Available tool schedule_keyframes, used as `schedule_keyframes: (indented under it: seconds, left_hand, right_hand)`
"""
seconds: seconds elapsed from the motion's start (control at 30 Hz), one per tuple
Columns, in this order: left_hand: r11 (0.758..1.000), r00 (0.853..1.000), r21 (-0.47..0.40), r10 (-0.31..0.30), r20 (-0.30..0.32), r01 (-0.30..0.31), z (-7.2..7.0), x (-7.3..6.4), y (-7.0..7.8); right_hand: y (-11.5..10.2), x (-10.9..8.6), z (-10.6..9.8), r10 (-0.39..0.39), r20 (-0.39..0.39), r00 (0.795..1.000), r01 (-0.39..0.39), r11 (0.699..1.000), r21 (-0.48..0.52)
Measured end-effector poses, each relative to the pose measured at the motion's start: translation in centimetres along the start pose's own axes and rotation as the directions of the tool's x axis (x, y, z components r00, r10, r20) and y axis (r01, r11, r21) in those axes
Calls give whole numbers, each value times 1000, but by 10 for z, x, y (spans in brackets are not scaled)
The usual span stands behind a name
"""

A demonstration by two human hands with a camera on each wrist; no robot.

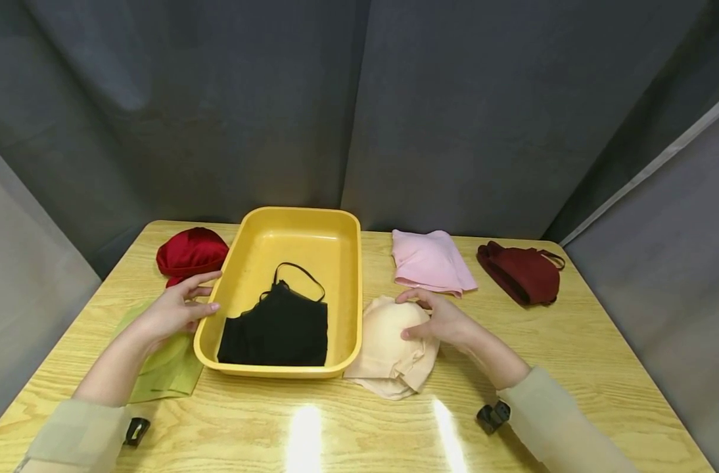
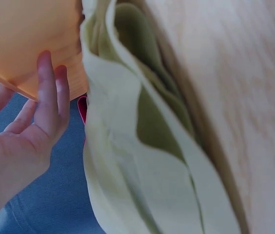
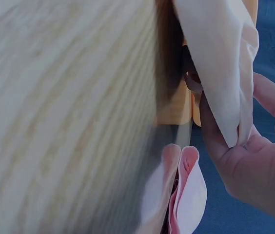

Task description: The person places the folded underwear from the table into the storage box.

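Note:
My right hand (image 1: 445, 320) grips the edge of a beige bra (image 1: 389, 341), thumb on top and fingers underneath. In the right wrist view the beige bra (image 3: 220, 58) stands between thumb and fingers, lifted at that edge. The bra's left side lies against a yellow tray (image 1: 359, 295). At the tray's left rim, my left hand (image 1: 173, 307) rests with thumb and fingertips touching it. The left wrist view shows extended fingers (image 2: 45, 92) along the tray's outer wall. Inside the tray lies a folded black bra (image 1: 277, 328) with a thin strap.
A green garment (image 1: 170, 371) lies partly under my left arm, with a shiny red bra (image 1: 190, 253) behind it. Toward the back right are a pink folded bra (image 1: 430, 259) and a dark red bra (image 1: 525, 272). Grey curtains (image 1: 454, 118) enclose the wooden table (image 1: 247, 427).

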State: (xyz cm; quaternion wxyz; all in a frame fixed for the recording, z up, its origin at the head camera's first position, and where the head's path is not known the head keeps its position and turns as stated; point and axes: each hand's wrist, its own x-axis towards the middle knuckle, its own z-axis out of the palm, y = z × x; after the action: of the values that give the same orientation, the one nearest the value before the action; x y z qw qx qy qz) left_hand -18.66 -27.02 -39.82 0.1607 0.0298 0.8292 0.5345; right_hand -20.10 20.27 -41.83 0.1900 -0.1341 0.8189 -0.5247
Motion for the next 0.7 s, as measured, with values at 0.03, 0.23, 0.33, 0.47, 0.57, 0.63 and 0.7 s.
schedule_keyframes:
  seconds: [0.03,0.23,0.33,0.47,0.57,0.63,0.7]
  left_hand:
    - [1000,1000,0,2,-1,-2,0,0,0]
    - [1000,1000,-4,3,2,-3,0,0,0]
    - [1000,1000,-6,2,4,-2,1,0,0]
    - [1000,1000,-8,0,1,0,1,0,0]
    - [1000,1000,-8,0,-1,0,1,0,0]
    - [1000,1000,-11,0,0,0,1,-1,1]
    - [1000,1000,-12,2,2,-2,1,-1,1]
  right_hand:
    - [-1,0,0,-12,-2,1000,12,1000,-3]
    - [-5,-1,-2,-11,-7,1000,11,999,31]
    - [-8,-2,-2,9,9,1000,-10,997,77]
    - [-12,-3,-4,8,19,1000,-10,993,119]
    - [-16,-4,-5,-4,28,1000,0,989,145]
    - [-19,-6,-5,-7,35,999,1,986,167]
    - [-23,-7,-6,-12,40,999,5,983,185]
